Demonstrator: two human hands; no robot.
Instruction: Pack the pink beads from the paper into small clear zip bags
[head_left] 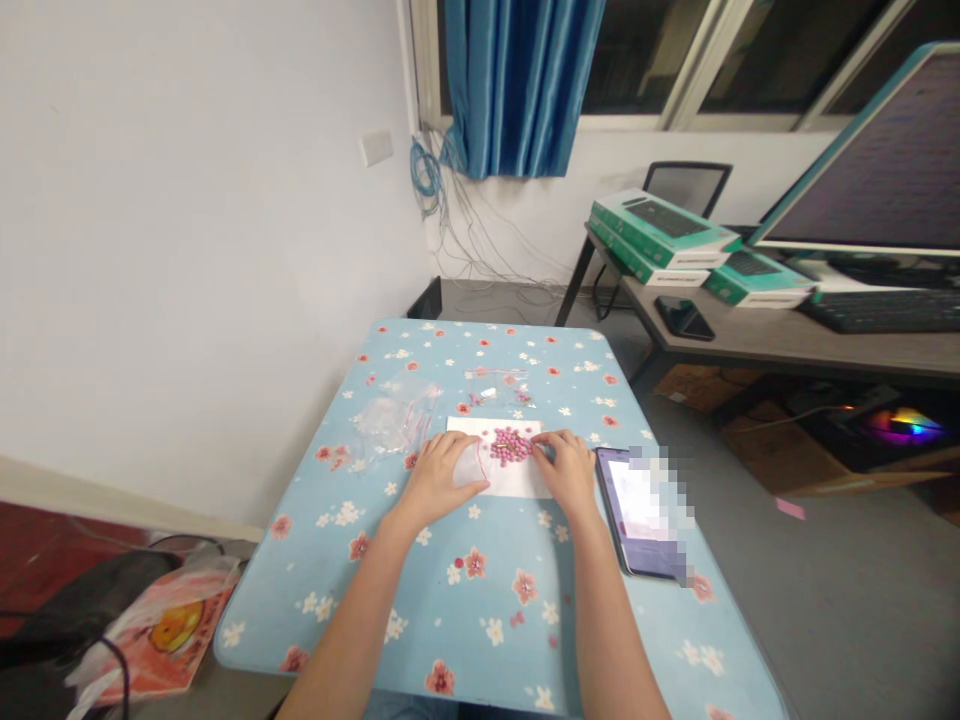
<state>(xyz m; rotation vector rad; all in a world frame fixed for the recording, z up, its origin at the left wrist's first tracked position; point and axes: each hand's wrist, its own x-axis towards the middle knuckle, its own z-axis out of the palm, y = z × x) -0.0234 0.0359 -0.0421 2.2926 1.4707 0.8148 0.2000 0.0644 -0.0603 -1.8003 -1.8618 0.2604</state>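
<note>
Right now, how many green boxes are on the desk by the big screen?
3. Two green boxes lie stacked on the desk, and a third green box lies beside them, in front of the monitor. More could be hidden behind the monitor.

Pink round beads [510, 447], a few dozen, sit in a loose heap mid-sheet on a white paper sheet [469, 428], flat, w/ R hand [566, 472] fingertips just at the heap's right edge. Small clear plastic bag [471, 465] w/ red seal line lies at heap's left, partly under L hand [442, 478]. Crumpled clear bag [394, 420] lies left of sheet, flat clear bag [495, 385] just far of it, w/ a few pink bits inside.
</note>
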